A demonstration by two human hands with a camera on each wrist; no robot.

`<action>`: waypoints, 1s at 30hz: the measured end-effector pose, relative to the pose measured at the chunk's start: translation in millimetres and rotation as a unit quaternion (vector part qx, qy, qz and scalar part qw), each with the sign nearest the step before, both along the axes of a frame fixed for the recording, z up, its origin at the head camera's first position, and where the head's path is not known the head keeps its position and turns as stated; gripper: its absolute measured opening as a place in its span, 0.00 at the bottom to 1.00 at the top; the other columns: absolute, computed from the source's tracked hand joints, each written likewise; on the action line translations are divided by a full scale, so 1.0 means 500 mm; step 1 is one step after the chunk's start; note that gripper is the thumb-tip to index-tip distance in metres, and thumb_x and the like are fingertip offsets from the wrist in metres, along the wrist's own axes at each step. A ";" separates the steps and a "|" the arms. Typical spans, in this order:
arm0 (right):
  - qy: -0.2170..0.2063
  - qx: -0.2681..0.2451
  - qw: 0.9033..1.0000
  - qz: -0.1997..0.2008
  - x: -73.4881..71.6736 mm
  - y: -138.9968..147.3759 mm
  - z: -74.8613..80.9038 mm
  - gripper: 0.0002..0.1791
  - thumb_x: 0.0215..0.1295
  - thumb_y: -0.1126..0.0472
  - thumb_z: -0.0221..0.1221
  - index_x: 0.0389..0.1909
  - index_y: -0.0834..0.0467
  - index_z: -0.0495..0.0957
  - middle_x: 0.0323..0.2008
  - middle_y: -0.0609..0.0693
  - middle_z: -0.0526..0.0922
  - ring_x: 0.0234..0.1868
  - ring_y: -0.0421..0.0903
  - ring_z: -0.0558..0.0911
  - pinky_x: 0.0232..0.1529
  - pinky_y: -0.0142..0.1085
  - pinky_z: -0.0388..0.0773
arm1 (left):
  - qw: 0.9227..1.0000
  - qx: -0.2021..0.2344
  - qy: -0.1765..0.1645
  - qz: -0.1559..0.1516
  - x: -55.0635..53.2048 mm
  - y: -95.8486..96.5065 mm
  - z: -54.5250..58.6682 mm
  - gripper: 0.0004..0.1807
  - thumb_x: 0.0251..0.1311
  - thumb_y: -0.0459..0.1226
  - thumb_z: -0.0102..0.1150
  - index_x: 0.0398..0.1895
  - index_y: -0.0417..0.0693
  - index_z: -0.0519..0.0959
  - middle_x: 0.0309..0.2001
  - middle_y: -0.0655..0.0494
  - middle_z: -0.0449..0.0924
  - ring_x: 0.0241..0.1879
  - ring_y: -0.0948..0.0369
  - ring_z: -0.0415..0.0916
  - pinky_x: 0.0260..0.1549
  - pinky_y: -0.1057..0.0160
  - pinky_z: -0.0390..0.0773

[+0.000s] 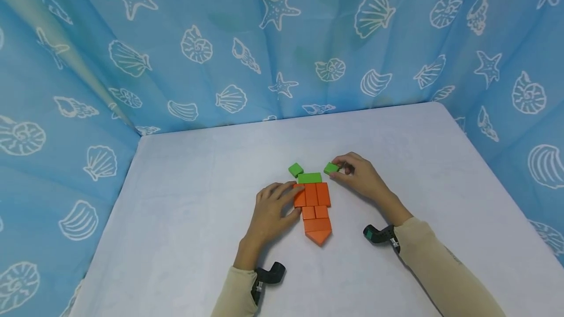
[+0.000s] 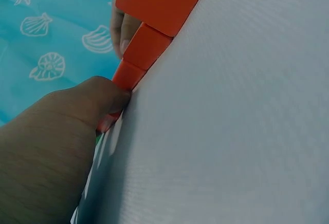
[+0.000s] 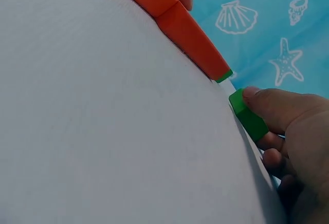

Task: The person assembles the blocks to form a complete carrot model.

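Observation:
Orange blocks [image 1: 310, 194] lie flat and joined in a column, with a pointed orange piece [image 1: 318, 237] at the near end. Across the far end sits a green rectangular block [image 1: 310, 178]. A small green block [image 1: 295, 169] lies turned at its far left corner. My right hand [image 1: 359, 177] pinches another small green block [image 3: 248, 115] between thumb and fingers, just right of the column's far end. On the left side, my left hand [image 1: 272, 212] rests with spread fingers on the orange blocks, its thumb [image 2: 105, 98] against their edge.
A white-covered table [image 1: 198, 209] spreads around the blocks. Blue curtains [image 1: 246, 28] printed with shells and starfish hang behind and at both sides. A dark wrist-worn device [image 1: 270, 274] sits at the left cuff, and another device [image 1: 380, 234] at the right cuff.

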State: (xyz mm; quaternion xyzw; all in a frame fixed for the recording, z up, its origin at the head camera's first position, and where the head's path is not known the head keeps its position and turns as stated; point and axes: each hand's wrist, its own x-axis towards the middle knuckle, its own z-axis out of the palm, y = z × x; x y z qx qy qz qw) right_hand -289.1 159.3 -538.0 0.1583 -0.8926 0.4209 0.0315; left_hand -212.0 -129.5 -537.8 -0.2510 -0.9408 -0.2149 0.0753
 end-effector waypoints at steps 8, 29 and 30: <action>-0.002 0.006 1.000 0.001 -0.019 -0.032 0.001 0.21 0.61 0.47 0.70 0.51 0.52 0.81 0.41 0.46 0.78 0.36 0.45 0.72 0.36 0.40 0.70 | 1.000 -0.004 0.001 0.011 0.008 -0.007 0.008 0.27 0.67 0.49 0.56 0.71 0.65 0.71 0.71 0.62 0.67 0.67 0.55 0.61 0.66 0.46 0.58; 0.004 0.003 1.000 0.012 0.006 -0.027 0.017 0.19 0.63 0.51 0.69 0.52 0.53 0.82 0.41 0.46 0.80 0.39 0.44 0.75 0.40 0.41 0.73 | 1.000 0.000 0.003 -0.005 0.012 0.003 0.014 0.28 0.67 0.49 0.56 0.71 0.66 0.71 0.71 0.61 0.67 0.67 0.54 0.61 0.65 0.45 0.58; 0.004 0.004 1.000 0.012 0.008 -0.028 0.018 0.18 0.63 0.51 0.68 0.52 0.53 0.82 0.41 0.46 0.80 0.39 0.44 0.75 0.40 0.41 0.73 | 1.000 0.000 0.003 -0.004 0.013 0.004 0.016 0.28 0.67 0.49 0.56 0.71 0.65 0.71 0.71 0.61 0.67 0.67 0.54 0.61 0.65 0.45 0.58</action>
